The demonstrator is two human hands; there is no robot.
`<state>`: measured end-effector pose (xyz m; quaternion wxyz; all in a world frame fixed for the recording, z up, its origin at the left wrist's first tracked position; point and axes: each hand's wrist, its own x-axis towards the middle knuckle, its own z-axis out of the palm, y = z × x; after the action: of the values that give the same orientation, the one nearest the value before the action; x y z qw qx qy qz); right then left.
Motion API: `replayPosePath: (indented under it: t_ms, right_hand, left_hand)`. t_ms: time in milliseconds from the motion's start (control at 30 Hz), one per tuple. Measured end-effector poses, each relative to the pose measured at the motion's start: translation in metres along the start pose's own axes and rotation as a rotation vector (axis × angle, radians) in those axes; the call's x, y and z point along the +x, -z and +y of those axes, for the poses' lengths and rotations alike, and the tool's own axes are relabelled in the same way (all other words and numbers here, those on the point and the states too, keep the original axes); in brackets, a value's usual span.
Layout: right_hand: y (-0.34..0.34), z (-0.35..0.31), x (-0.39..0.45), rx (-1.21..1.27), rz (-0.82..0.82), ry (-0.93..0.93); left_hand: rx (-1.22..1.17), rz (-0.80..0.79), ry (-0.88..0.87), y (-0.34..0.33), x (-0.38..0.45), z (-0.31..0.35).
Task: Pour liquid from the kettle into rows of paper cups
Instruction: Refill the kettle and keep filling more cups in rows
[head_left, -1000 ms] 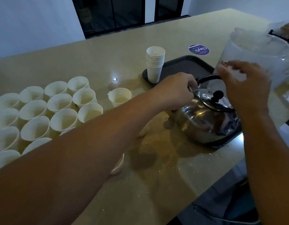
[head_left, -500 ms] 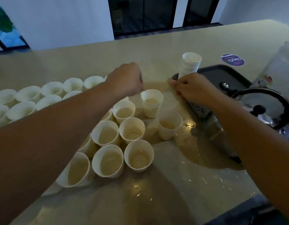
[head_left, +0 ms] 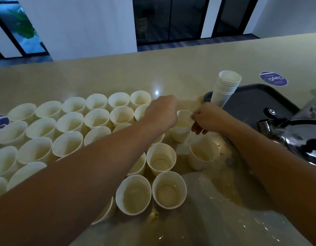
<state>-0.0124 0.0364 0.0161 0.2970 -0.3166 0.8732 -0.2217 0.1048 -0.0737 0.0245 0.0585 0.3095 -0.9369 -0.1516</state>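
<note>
A paper cup (head_left: 181,129) with pale liquid stands just right of the rows of paper cups (head_left: 70,121), several of which hold liquid. My right hand (head_left: 209,119) pinches its right rim, with fingers curled round its side. Curled knuckles-up, my left hand (head_left: 162,112) lies against the cup's left rim; its fingertips are hidden. The shiny steel kettle (head_left: 295,137), black handle and lid knob, sits untouched on the black tray (head_left: 251,102) at the right.
A stack of paper cups (head_left: 226,87) leans at the tray's left corner. One lone filled cup (head_left: 203,154) stands near my right forearm. A round purple sticker (head_left: 273,78) lies beyond the tray. The wet counter (head_left: 215,210) glistens in front.
Both hands have left the kettle and moved left to the single cup by the rows. The view has swung left, so the kettle now lies at the right edge.
</note>
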Motion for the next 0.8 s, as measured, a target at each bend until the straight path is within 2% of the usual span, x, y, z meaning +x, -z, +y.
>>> replayPosePath:
  t_ms: [800]
  right_hand:
    - [0.0,-0.065,0.088,0.044,0.067,0.072]
  left_hand:
    - [0.171,-0.025,0.074,0.034,0.084,-0.03]
